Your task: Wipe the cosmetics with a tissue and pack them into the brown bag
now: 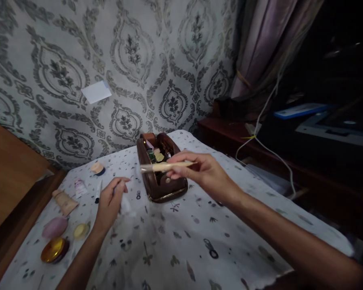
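"Checking the centre of the frame with you: what does the right hand (204,171) have?"

"I see its thumb and fingertips pinched together on a pale slim stick (161,166). The stick lies almost level at the centre, its greyish, clear-looking end pointing left."

"Is it touching the brown bag (147,169)?"

"I can't tell from my end. It crosses my view of the bag's open top, where I make out small yellowish pieces (159,156) among other things too jumbled to name."

"And the left hand (110,201)?"

"Left of centre, low over the patterned cloth (169,262), fingers bent and pointing right. A whitish, blurred thing (126,204) sits right by them; I can't tell whether they grip it. Just left of that hand I have a slim black-ended pen (99,192)."

"What else is at the left of the frame?"

"From the top down, I count a beige-lidded jar (97,168), a pink-and-white tube (80,188), a beige tube (65,201), a mauve oval piece (55,228), a small yellow round piece (80,230) and, at lower left, a gold-topped jar (53,249). The mauve piece and that jar look close to touching."
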Demonstrator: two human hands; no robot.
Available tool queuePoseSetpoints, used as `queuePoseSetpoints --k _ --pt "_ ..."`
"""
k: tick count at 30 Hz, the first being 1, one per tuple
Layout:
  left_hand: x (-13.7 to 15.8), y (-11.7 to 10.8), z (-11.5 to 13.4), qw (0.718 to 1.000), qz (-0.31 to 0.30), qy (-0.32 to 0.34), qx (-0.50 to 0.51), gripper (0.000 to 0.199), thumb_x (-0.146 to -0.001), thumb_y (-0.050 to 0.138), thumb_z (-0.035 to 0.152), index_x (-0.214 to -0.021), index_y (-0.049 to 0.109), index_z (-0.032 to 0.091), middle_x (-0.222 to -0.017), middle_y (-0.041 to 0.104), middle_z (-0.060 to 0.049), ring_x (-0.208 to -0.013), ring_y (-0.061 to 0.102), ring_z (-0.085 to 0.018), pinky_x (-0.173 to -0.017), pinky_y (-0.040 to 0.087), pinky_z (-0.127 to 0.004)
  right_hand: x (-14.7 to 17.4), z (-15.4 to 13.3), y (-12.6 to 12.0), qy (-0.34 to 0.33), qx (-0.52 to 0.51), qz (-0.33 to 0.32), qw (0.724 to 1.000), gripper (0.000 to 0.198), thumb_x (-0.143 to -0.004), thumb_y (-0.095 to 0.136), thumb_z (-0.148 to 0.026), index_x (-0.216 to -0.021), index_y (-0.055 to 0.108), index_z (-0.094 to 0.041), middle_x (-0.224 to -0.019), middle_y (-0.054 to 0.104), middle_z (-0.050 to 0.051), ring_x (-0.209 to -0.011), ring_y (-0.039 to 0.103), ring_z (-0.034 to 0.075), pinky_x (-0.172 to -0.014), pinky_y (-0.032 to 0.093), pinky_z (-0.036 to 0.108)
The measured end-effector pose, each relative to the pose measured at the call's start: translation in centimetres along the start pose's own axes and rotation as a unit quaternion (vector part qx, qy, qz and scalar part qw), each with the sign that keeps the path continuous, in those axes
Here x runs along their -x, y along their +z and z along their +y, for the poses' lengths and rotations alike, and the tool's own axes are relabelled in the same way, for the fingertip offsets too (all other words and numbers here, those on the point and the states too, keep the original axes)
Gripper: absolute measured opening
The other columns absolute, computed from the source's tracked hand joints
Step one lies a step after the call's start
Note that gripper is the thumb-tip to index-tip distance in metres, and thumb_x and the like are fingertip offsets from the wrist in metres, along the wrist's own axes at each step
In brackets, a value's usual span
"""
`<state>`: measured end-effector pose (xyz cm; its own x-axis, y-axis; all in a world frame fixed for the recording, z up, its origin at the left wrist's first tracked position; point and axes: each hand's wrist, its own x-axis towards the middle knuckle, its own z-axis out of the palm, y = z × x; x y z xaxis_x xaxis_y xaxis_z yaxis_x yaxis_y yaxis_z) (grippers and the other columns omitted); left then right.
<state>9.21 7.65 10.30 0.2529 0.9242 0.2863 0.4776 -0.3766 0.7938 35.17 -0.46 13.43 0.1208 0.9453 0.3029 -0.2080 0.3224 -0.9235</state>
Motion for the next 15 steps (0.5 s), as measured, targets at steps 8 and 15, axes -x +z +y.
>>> queuePoseSetpoints --k 8,15 --pt "-9.9 3.8 6.1 0.881 -0.082 0.261 -0.386 0.041 -0.102 0.034 0.036 -0.12 0.068 0.023 -0.1 0.064 -0.009 -0.088 0.064 -0.023 -0.076 0.046 -0.03 -7.8 -0.9 -4.3 -0.179 0.147 0.096 0.968 0.017 -0.079 0.074 -0.027 -0.091 0.065 -0.018 -0.075 0.069 -0.001 -0.067 0.068 0.015 -0.065 0.055 0.027" --pt "-14.0 5.5 6.6 0.802 -0.134 0.267 -0.518 0.044 -0.102 0.033 0.037 -0.134 0.062 0.029 -0.107 0.06 -0.01 -0.079 0.064 -0.021 -0.068 0.046 -0.029 -16.5 1.3 -5.4 -0.206 0.409 0.064 0.886 0.013 -0.082 0.059 -0.011 -0.093 0.058 -0.018 -0.083 0.066 0.001 -0.081 0.062 0.019 -0.076 0.046 0.027"
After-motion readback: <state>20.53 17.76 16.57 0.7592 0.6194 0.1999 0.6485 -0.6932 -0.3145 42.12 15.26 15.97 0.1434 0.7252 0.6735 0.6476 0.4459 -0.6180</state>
